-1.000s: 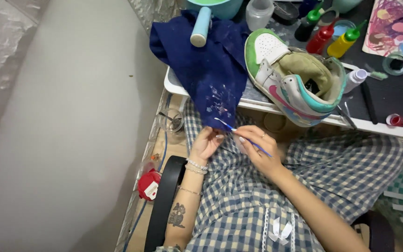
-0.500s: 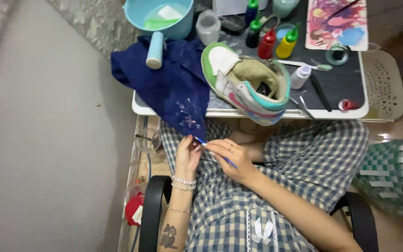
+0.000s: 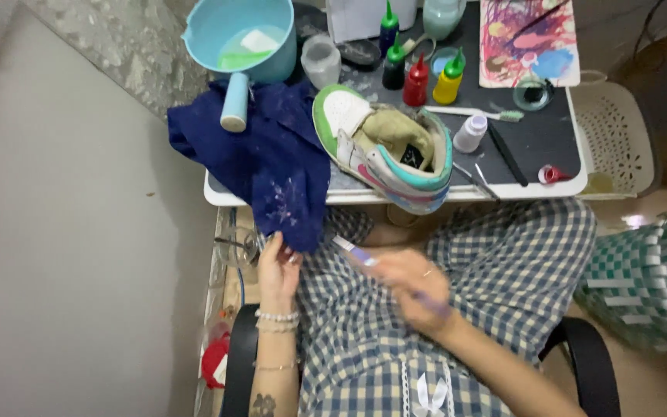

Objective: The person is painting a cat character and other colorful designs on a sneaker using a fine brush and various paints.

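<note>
cloth point(image 3: 272, 158) navy, hangs off table edge point(image 3: 218, 197) | l hand point(image 3: 278, 266) pinches its low corner, likely to pull it taut | r hand point(image 3: 411, 286) blurred over lap, closed around purple brush point(image 3: 353, 251), tip twd cloth

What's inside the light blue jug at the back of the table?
The light blue jug holds pale greenish water with a whitish piece floating in it. Its rim hides the near part of the bottom.

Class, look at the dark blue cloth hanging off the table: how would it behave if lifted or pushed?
The blue cloth is probably floppy: it lies in folds and droops over the table edge. Likely light, since the left hand touches its hanging corner with fingertips. Pushed, it would probably bunch, not slide.
</note>
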